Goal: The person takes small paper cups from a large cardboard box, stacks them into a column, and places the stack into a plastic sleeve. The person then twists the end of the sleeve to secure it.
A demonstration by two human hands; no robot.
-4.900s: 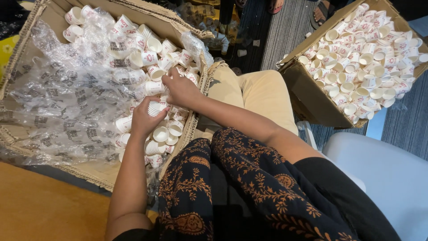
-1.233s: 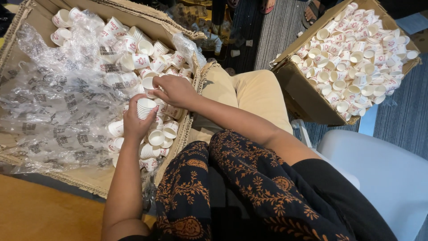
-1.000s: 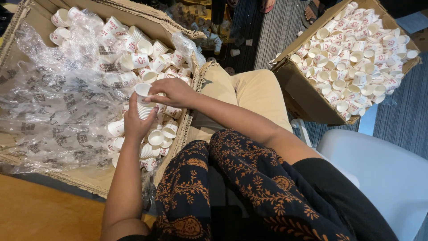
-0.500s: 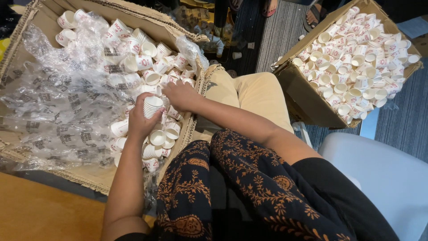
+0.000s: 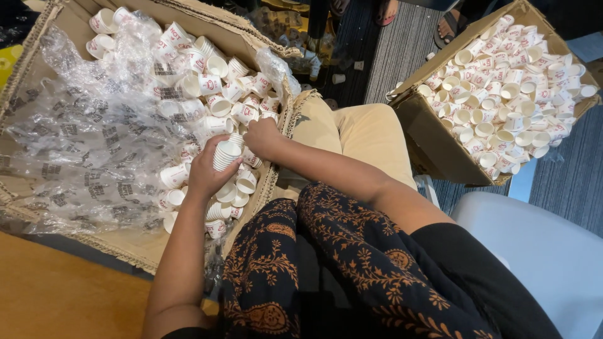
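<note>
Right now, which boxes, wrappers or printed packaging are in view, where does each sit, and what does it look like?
Large cardboard box: left, brown, open, full of loose white paper cups.
Second cardboard box: upper right on the floor, brown, open, packed with white cups.
Plastic sleeves: left half of the large box, clear, crumpled, dark print.
Stack of cups: in the left hand, white with red print; right hand beside it.

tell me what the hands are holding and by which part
The left hand grips a short nested stack of small white paper cups around its side, fingers wrapped round. The right hand rests on loose cups beside it; its hold cannot be told.
</note>
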